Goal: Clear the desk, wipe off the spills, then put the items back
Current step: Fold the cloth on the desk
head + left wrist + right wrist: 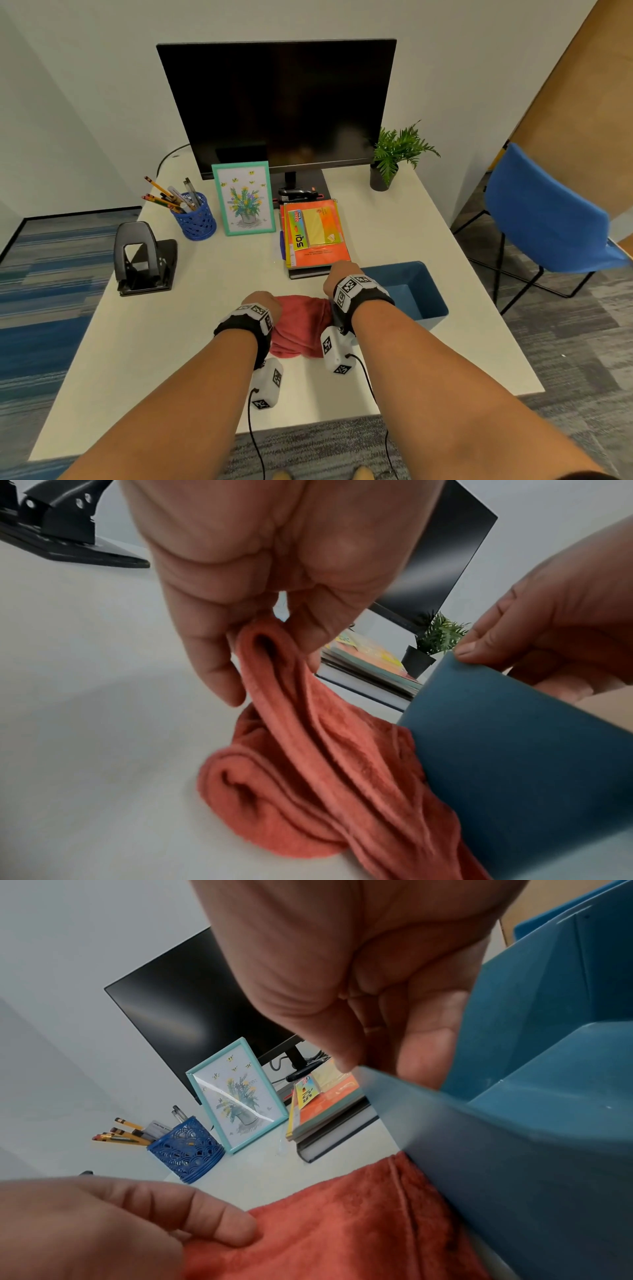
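A red cloth [301,325] lies bunched on the white desk [205,342] near its front edge. My left hand [262,303] pinches the cloth's left fold between thumb and fingers [212,656], lifting it a little; the cloth [325,764] trails down to the desk. My right hand [339,274] grips the rim of a blue bin [407,294] at its near left corner, thumb [428,1047] on the inside of the wall. The bin [548,1123] looks empty. The cloth [342,1218] reaches the bin's corner; whether it runs under it is hidden.
Behind the hands lies a stack of books [315,236] topped with sticky notes, with a stapler [298,195] beyond it. A framed flower picture [244,198], blue pen cup [197,217], hole punch [144,257], monitor [277,106] and potted plant [390,161] stand on the desk. A blue chair [541,212] is at right.
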